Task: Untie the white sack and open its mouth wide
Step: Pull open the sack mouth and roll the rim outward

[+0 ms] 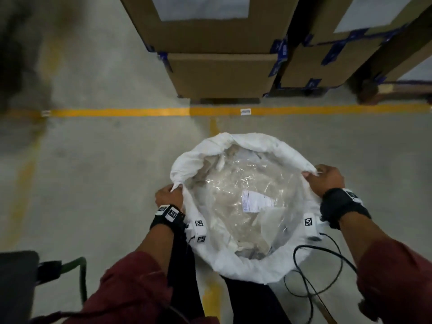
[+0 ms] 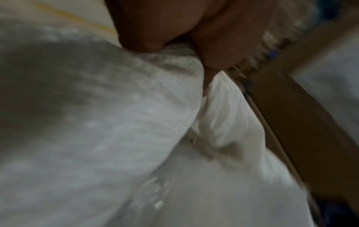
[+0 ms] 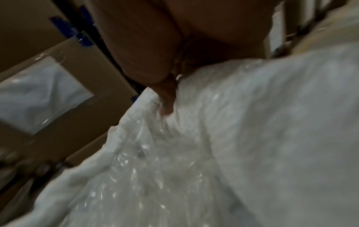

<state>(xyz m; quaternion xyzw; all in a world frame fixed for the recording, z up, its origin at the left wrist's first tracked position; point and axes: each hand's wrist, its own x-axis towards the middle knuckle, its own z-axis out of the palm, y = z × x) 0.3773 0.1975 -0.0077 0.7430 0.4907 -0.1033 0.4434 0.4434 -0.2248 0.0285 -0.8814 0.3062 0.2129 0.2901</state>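
Observation:
The white sack [image 1: 257, 142] stands on the floor in front of me with its mouth spread into a wide ring. Inside it lie clear plastic-wrapped packets [image 1: 240, 202], one with a white label. My left hand [image 1: 168, 198] grips the rim on the left side. My right hand [image 1: 327, 181] grips the rim on the right side. In the left wrist view my fingers [image 2: 215, 50] pinch bunched white cloth [image 2: 116, 122]. The right wrist view shows my fingers [image 3: 143, 61] curled over the sack's edge [image 3: 272, 122], with shiny plastic below.
Stacked cardboard boxes [image 1: 219, 73] with blue tape stand on pallets just beyond a yellow floor line [image 1: 140, 112]. A black cable [image 1: 311, 272] loops on the concrete floor at the sack's right. A dark cart edge [image 1: 18, 277] sits at the lower left.

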